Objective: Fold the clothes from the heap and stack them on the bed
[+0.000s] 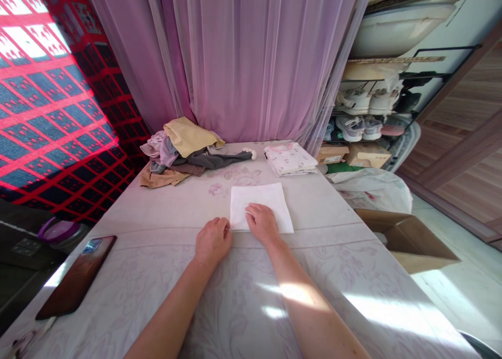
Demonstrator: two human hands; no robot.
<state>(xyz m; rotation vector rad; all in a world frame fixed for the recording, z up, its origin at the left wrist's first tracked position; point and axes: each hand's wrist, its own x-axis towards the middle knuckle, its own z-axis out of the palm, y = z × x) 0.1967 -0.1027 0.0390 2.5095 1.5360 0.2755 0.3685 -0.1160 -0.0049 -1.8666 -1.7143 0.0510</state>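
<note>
A folded white cloth (261,207) lies flat on a bed with a pale floral sheet (314,233). My right hand (262,224) rests palm down on the cloth's near part, its fingertips on the white fabric. My left hand (214,241) lies palm down on the sheet just left of the cloth, its fingers at the cloth's left edge. Neither hand appears to grip anything.
A heap of mixed clothes (184,152) sits at the bed's far left, and a folded printed garment stack (290,158) at the far right. A phone (76,278) lies near the left edge. An open cardboard box (408,241) stands on the floor at right.
</note>
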